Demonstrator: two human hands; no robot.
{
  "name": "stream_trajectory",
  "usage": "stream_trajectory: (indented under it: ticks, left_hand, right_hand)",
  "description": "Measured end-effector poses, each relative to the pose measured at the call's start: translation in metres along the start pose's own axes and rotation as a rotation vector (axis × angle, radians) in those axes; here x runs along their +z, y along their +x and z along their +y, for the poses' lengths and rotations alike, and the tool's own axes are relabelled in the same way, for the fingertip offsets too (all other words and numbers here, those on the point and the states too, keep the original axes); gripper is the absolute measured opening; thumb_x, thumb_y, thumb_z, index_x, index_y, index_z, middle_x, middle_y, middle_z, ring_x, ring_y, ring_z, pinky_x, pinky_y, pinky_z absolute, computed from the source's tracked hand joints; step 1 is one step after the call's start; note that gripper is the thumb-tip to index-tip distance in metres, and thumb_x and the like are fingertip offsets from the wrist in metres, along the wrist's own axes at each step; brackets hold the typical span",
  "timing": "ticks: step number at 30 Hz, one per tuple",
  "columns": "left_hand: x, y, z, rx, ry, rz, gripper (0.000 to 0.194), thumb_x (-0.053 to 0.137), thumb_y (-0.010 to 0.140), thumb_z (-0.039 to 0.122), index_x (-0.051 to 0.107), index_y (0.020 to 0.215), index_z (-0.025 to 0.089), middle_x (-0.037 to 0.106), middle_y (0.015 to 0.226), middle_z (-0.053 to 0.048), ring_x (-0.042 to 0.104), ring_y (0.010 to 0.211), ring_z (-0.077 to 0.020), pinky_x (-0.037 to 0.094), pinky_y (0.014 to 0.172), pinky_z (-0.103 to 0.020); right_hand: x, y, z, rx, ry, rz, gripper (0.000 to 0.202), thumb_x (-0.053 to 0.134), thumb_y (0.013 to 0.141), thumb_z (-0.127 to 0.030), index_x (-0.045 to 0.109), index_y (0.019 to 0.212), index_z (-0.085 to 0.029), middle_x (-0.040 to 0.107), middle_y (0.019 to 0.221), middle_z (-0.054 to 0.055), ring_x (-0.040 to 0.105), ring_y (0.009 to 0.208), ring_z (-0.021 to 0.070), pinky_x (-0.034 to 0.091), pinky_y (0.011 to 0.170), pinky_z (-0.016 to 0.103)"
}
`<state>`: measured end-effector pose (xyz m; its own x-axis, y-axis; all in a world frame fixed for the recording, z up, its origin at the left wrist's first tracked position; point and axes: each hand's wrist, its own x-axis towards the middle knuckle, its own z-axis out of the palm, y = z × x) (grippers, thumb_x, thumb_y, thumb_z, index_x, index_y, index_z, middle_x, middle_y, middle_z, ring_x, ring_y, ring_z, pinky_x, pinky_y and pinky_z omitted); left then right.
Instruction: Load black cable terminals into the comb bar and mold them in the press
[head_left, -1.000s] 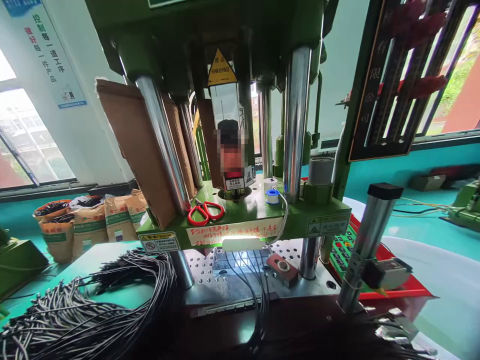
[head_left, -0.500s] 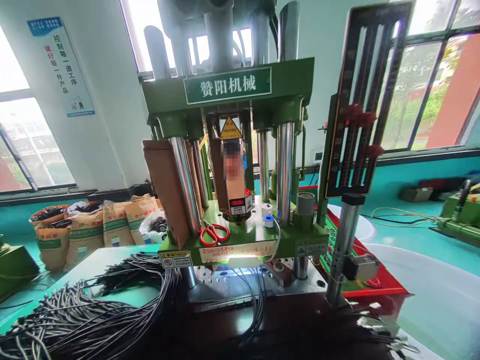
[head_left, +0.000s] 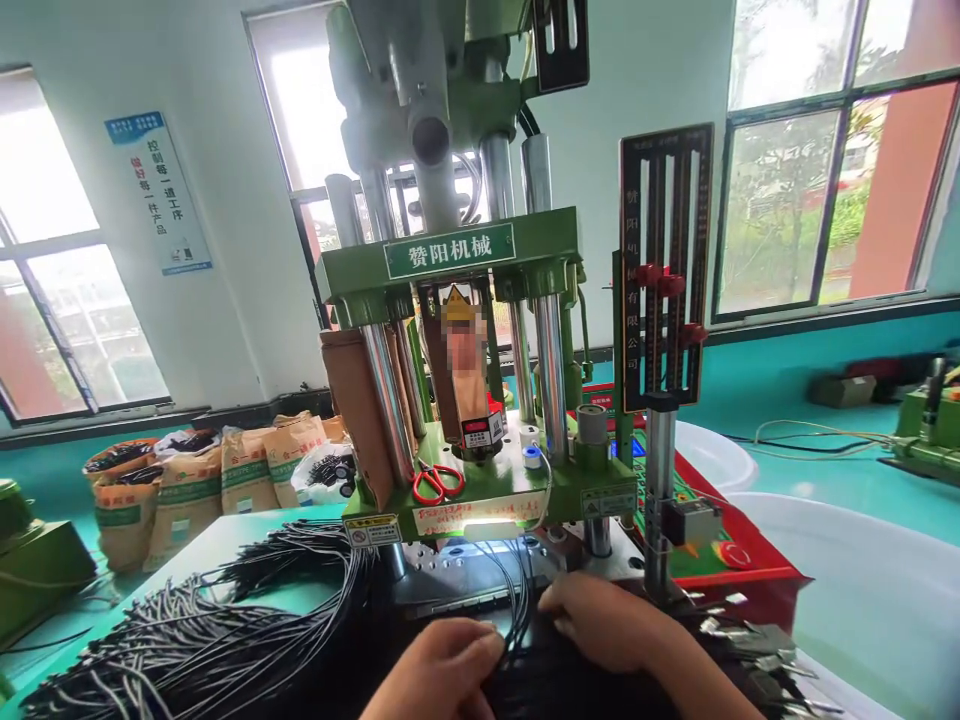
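Several thin black cables [head_left: 516,590] hang from the lit gap in the green press [head_left: 480,490] toward the dark front surface. My left hand [head_left: 442,668] is just left of them, thumb and index finger pressed together beside the strands. Whether it pinches a cable is hidden. On the other side, my right hand [head_left: 604,622] reaches in from the right, its fingers loosely bent and pointing at the cables. Nothing shows in it, and a small space separates its fingertips from the strands.
A large pile of black cables [head_left: 187,640] covers the green table at left. Red-handled scissors [head_left: 439,484] lie on the press. To the right are metal-ended pieces [head_left: 757,650], a post [head_left: 658,490] and a red control box [head_left: 750,570]. Filled sacks [head_left: 187,490] stand behind.
Both hands have come into view from below, one on each side of the hanging cables. The camera view has shifted, so the press appears slightly smaller and its upper part lower.
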<state>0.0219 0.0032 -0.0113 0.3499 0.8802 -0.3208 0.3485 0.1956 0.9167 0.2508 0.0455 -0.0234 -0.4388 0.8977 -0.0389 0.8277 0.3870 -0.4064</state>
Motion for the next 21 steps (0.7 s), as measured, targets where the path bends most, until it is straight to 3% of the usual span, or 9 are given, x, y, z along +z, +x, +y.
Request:
stream_trajectory:
  ticks: [2,6,12,16,20,21]
  left_hand:
    - [0.0,0.008,0.007,-0.082,-0.104,-0.035,0.046,0.051,0.082,0.052,0.057,0.102,0.011,0.057,0.049,-0.002,0.049,0.034,-0.0093,0.029,0.03,-0.014]
    - [0.003,0.025,0.018,-0.086,-0.222,-0.013,0.032,0.052,0.082,0.044,0.052,0.088,0.013,0.058,0.067,-0.001,0.053,0.034,-0.0102,0.036,0.026,-0.018]
    - [0.009,0.037,0.024,-0.164,-0.139,-0.03,0.027,0.05,0.082,0.042,0.048,0.084,0.015,0.052,0.06,0.004,0.047,0.029,-0.0076,0.03,0.022,-0.015]
    - [0.002,0.028,0.037,-0.112,-0.133,-0.034,0.03,0.054,0.078,0.047,0.048,0.077,0.017,0.052,0.062,0.004,0.043,0.027,-0.0047,0.023,0.021,-0.014]
    - [-0.002,0.004,0.055,-0.033,-0.175,-0.022,0.028,0.055,0.078,0.047,0.046,0.08,0.021,0.046,0.049,0.008,0.04,0.028,-0.0069,0.021,0.023,-0.015]
    - [0.0,-0.004,0.054,-0.007,-0.137,0.032,0.026,0.053,0.08,0.047,0.047,0.083,0.022,0.043,0.044,0.008,0.04,0.028,-0.0087,0.023,0.024,-0.016]
  right_hand:
    - [0.01,-0.002,0.003,-0.009,0.023,0.045,0.031,0.047,0.081,-0.011,0.073,0.094,-0.021,0.073,0.089,0.007,0.064,0.083,0.0223,0.041,0.065,0.028]
    - [0.018,-0.007,0.012,-0.045,0.06,0.101,0.036,0.046,0.08,-0.009,0.071,0.103,-0.024,0.072,0.095,0.007,0.063,0.088,0.0228,0.043,0.071,0.029]
    - [0.015,-0.006,0.014,-0.072,0.001,0.093,0.047,0.048,0.072,-0.002,0.07,0.106,-0.026,0.067,0.091,0.008,0.063,0.081,0.0223,0.04,0.065,0.027]
    - [0.016,-0.008,0.004,-0.094,-0.026,0.041,0.038,0.05,0.076,-0.007,0.072,0.101,-0.025,0.062,0.084,0.007,0.059,0.071,0.0197,0.037,0.059,0.026]
    - [0.024,-0.006,-0.018,-0.196,-0.028,0.051,0.042,0.046,0.084,-0.013,0.062,0.12,-0.029,0.062,0.096,0.009,0.058,0.088,0.0242,0.042,0.074,0.033]
    - [0.026,-0.005,-0.024,-0.217,-0.013,0.076,0.041,0.044,0.085,-0.013,0.063,0.118,-0.028,0.063,0.098,0.01,0.057,0.092,0.0254,0.043,0.079,0.036]
